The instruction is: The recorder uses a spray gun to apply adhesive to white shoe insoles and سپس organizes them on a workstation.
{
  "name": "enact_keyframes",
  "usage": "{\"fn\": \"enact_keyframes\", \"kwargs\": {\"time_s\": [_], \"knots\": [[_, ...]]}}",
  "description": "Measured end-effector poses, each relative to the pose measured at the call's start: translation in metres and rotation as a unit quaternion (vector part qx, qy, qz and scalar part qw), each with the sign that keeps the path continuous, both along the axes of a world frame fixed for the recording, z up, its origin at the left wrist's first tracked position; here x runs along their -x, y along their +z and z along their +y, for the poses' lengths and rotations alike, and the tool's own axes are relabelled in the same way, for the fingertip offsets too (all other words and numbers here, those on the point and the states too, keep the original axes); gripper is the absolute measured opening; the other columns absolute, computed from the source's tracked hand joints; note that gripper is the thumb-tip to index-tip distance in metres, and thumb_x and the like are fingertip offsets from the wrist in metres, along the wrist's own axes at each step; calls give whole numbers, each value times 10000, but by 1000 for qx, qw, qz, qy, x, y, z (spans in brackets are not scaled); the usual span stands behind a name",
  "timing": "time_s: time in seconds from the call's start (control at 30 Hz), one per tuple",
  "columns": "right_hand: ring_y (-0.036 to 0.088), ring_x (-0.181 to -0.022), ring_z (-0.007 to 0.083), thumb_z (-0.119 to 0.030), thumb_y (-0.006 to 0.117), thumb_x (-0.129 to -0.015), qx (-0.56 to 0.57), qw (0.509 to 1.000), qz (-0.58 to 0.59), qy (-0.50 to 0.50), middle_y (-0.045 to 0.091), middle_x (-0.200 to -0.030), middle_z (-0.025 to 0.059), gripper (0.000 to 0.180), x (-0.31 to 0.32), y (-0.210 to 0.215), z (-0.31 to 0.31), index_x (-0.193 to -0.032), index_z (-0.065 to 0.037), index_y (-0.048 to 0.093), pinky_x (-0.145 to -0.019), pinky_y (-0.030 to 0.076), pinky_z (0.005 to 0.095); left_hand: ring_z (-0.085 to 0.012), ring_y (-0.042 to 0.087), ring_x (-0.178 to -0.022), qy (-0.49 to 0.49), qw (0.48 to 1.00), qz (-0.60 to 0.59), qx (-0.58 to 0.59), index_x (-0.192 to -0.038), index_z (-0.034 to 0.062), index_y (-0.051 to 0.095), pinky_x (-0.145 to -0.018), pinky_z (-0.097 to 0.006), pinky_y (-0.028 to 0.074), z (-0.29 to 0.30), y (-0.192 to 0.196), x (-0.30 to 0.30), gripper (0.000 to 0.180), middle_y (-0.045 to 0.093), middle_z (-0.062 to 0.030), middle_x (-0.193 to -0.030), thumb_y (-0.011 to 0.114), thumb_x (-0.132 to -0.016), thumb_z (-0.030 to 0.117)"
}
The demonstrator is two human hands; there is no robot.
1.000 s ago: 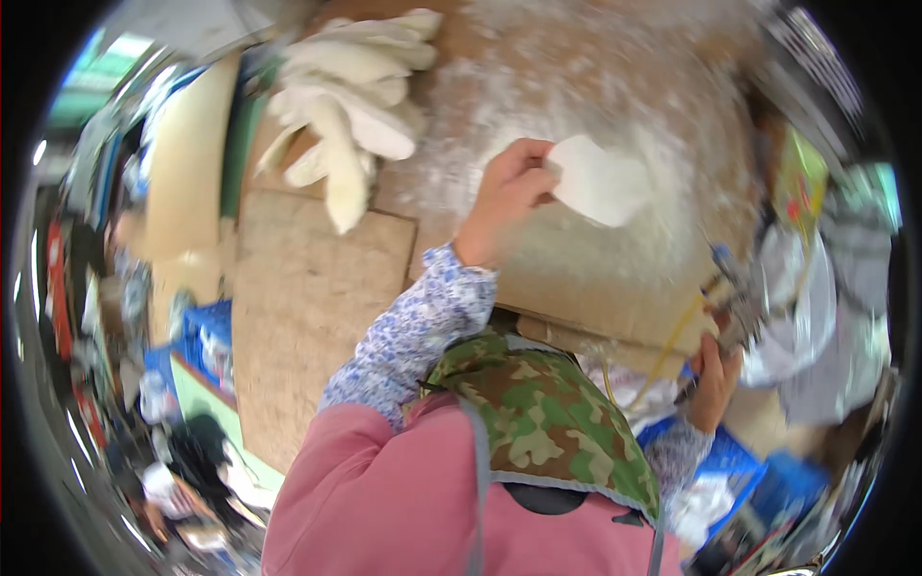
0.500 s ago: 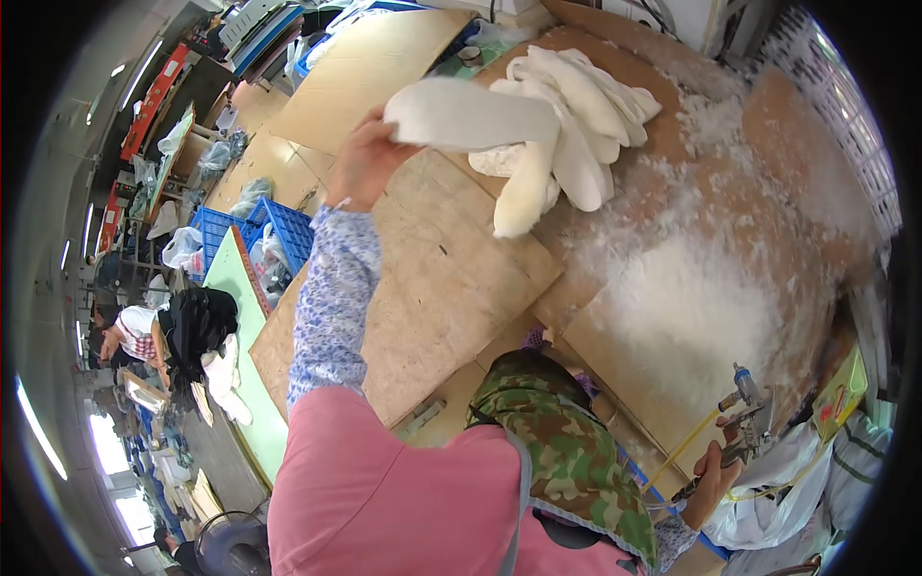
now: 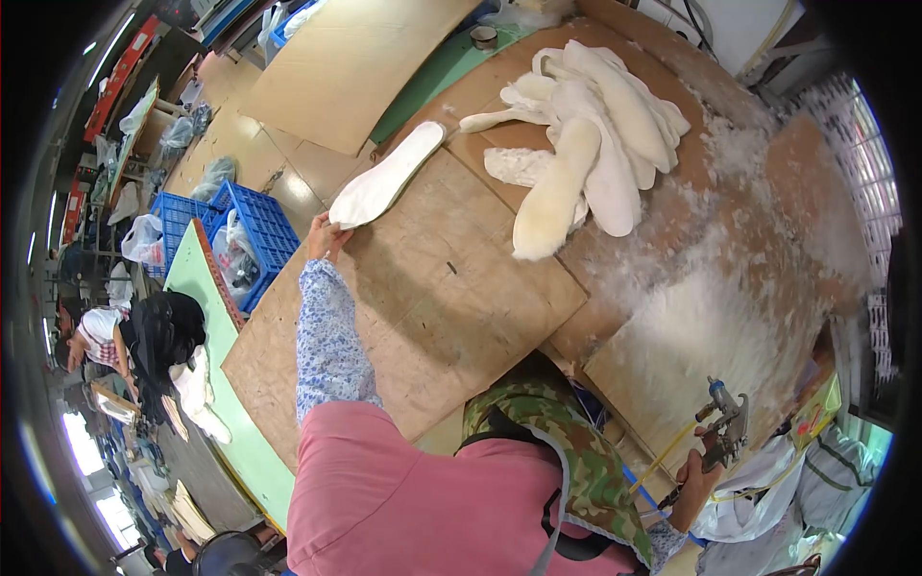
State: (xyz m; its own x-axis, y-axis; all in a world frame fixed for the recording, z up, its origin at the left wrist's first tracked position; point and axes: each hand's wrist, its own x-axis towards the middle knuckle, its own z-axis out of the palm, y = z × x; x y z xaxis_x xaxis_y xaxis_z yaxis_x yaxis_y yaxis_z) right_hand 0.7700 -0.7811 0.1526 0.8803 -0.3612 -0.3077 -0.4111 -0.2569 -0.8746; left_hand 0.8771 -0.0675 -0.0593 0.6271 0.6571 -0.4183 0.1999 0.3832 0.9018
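Observation:
A white insole (image 3: pixel 391 179) is pinched at one end by my left hand (image 3: pixel 327 237). It is held out over the far left part of a brown cardboard sheet (image 3: pixel 423 298). At the lower right my right hand (image 3: pixel 693 477) grips a metal spray gun (image 3: pixel 725 424) with a yellow hose attached. A heap of cream, fluffy insoles (image 3: pixel 591 144) lies on the brown tabletop, to the right of the held insole. One piece at the heap's left edge looks rough and fuzzy.
White fluff (image 3: pixel 701 322) covers the board and tabletop at right. A second cardboard sheet (image 3: pixel 351 67) lies at the far left. Blue crates (image 3: pixel 264 235) with plastic bags stand left beside a green board (image 3: pixel 206 288). A small tin (image 3: pixel 483 37) sits at the back. Another person (image 3: pixel 101 336) is at far left.
My left hand has moved left and nearer with the insole, away from the heap. The insole now points away from me rather than to the right. My right hand still holds the spray gun.

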Motion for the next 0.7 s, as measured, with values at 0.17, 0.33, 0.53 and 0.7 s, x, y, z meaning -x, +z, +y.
{"fn": "enact_keyframes", "kwargs": {"time_s": [0.17, 0.33, 0.53, 0.7], "knots": [[369, -477, 26, -4, 512, -814, -15, 1000, -6, -18, 563, -1143, 102, 411, -6, 7, 8, -1214, 39, 430, -416, 297, 171, -340, 579, -943, -2, 998, 52, -28, -1246, 43, 378, -809, -445, 501, 21, 1, 15, 464, 542, -171, -1094, 487, -800, -25], [369, -481, 25, -35, 511, -821, 8, 1000, -5, -17, 577, -1106, 86, 371, -11, 3, 6, -1184, 35, 478, -415, 295, 185, -395, 554, -879, -29, 709, 167, -684, -1206, 17, 471, -805, -438, 447, -53, 1, -8, 460, 555, -216, -995, 576, -759, 59], [376, -502, 30, -10, 510, -827, -17, 998, -1, -52, 570, -1124, 74, 348, -2, 3, -4, -1173, 33, 491, -429, 296, 187, -337, 441, -1131, -262, 699, 111, -657, -1095, 69, 588, -917, -518, 344, -320, 38, -94, 352, 509, -148, -1195, 579, -775, 215], [384, -513, 32, 5, 519, -836, -30, 993, -14, -113, 583, -1081, 68, 356, 18, -16, -27, -1190, 31, 486, -437, 298, 196, -321, 428, -1145, -173, 617, 202, -741, -1026, 33, 543, -932, -480, 324, -356, -24, -130, 342, 469, -160, -1252, 569, -765, 251]]}}
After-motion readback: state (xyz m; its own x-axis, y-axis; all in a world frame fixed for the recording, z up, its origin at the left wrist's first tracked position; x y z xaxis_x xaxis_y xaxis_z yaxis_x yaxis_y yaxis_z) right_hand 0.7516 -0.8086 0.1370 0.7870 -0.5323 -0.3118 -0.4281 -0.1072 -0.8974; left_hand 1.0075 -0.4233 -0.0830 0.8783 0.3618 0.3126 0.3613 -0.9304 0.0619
